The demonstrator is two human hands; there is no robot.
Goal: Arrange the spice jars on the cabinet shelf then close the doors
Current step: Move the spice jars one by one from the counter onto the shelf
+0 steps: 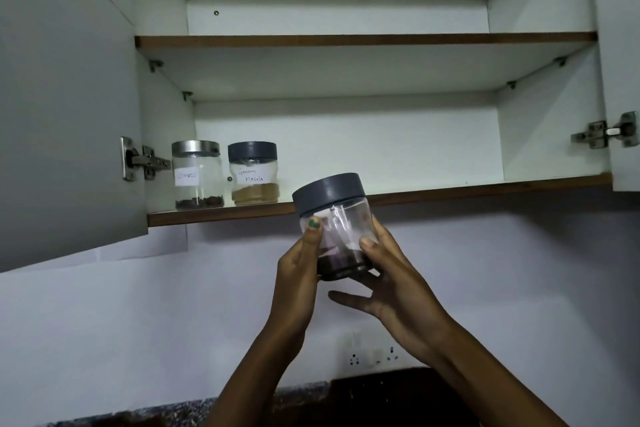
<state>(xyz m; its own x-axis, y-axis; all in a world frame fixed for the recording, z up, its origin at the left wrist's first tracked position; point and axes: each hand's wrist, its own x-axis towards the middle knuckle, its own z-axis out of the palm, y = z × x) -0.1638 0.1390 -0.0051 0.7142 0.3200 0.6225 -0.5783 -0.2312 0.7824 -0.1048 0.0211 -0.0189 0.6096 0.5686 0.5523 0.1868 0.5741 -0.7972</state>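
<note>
A clear spice jar (337,218) with a dark grey lid and a dark spice at its bottom is held up just below the front edge of the lower cabinet shelf (450,192). My left hand (298,274) grips its left side, thumb on the front. My right hand (388,274) grips its right side and bottom. On the shelf's left end stand a jar labelled Cloves (197,175) with a silver lid and a jar labelled Garam Masala (254,174) with a grey lid. Both cabinet doors are open: left door (62,97), right door (623,62).
The upper shelf (363,39) shows nothing on it. Hinges (606,131) stick out at both cabinet sides. A wall socket (374,355) sits on the white wall below, above a dark stone counter (311,402).
</note>
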